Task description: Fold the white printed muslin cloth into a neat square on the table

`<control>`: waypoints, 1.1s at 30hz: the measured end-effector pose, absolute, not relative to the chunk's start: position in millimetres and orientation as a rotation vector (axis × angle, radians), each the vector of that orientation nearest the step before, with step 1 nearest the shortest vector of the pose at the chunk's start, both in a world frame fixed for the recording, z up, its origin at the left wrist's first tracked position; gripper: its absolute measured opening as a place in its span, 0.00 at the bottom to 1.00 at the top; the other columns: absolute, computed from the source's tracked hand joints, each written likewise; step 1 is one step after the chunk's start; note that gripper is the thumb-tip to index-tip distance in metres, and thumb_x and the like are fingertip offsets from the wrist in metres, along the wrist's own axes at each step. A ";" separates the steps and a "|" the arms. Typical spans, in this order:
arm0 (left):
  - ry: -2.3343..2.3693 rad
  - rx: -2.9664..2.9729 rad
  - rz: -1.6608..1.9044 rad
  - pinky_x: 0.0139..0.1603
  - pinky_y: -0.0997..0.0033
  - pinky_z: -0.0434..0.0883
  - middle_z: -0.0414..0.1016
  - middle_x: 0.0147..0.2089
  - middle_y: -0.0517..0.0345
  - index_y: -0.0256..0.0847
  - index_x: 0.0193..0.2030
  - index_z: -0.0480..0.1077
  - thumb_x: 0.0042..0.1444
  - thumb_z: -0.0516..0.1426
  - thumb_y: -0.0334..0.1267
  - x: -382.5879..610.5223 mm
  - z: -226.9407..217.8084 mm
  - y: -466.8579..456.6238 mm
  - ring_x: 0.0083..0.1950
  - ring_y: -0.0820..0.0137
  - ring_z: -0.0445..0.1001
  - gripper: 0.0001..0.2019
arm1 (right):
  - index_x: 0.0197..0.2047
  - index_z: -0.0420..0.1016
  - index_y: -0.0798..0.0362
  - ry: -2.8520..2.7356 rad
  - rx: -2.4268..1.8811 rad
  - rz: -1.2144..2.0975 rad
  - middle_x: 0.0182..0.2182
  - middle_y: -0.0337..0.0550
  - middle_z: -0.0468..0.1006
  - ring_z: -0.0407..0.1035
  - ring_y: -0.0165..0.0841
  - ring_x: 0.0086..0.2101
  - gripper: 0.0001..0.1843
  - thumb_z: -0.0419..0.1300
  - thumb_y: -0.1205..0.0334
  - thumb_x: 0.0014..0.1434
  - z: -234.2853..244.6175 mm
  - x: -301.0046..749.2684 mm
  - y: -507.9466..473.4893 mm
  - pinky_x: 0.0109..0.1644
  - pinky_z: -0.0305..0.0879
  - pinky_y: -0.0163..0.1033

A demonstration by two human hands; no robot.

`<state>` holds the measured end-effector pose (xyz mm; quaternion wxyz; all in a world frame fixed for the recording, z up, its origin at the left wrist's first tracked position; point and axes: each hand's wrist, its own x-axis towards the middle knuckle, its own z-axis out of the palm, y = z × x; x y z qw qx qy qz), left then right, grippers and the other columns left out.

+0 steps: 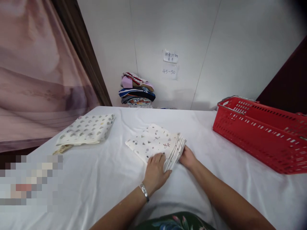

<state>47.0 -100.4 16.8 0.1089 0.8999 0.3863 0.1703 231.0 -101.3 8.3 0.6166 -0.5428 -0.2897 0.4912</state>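
A folded white cloth with small printed figures (153, 142) lies in the middle of the white-covered table (211, 143). My left hand (155, 172), a silver bracelet at its wrist, rests flat on the cloth's near corner, thumb curled under the layered edge. My right hand (187, 157) touches the cloth's right edge, its fingers tucked beneath the stacked folds. A second folded cloth with grey spots (87, 129) sits at the table's left, apart from both hands.
A red plastic basket (261, 134) stands at the right of the table. A pile of folded coloured fabrics (137, 90) sits against the back wall under two paper notes (170, 57). A pink curtain (35, 73) hangs at the left.
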 end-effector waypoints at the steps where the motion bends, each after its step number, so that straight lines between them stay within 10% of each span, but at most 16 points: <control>1: 1.134 2.657 0.499 0.59 0.53 0.55 0.63 0.57 0.48 0.42 0.55 0.61 0.48 0.59 0.45 48.7 15.4 -100.3 0.58 0.56 0.59 0.28 | 0.41 0.72 0.59 -0.592 -1.176 1.225 0.36 0.43 0.77 0.73 0.32 0.36 0.23 0.43 0.52 0.64 5.6 236.3 -106.5 0.43 0.68 0.40; 13: 1.135 2.666 0.428 0.51 0.62 0.61 0.69 0.50 0.53 0.42 0.44 0.68 0.54 0.53 0.37 53.0 27.1 -87.8 0.52 0.63 0.65 0.11 | 0.43 0.70 0.54 -0.512 -0.972 1.358 0.40 0.46 0.78 0.73 0.34 0.38 0.13 0.58 0.56 0.57 -8.1 232.6 -126.6 0.43 0.70 0.39; 22: 1.263 1.838 0.635 0.33 0.70 0.65 0.68 0.23 0.60 0.39 0.28 0.66 0.53 0.50 0.40 47.2 45.6 -54.5 0.29 0.68 0.69 0.09 | 0.43 0.69 0.53 -0.535 -1.029 1.318 0.38 0.44 0.78 0.73 0.34 0.37 0.15 0.60 0.58 0.53 -4.3 228.0 -130.7 0.43 0.70 0.40; 33: 0.988 1.013 1.294 0.33 0.70 0.73 0.76 0.32 0.56 0.38 0.37 0.71 0.44 0.58 0.42 -97.6 127.1 -19.1 0.33 0.66 0.74 0.13 | 0.40 0.70 0.54 -0.532 -1.283 0.961 0.30 0.42 0.79 0.74 0.36 0.30 0.16 0.60 0.57 0.47 37.6 328.6 -155.9 0.32 0.69 0.37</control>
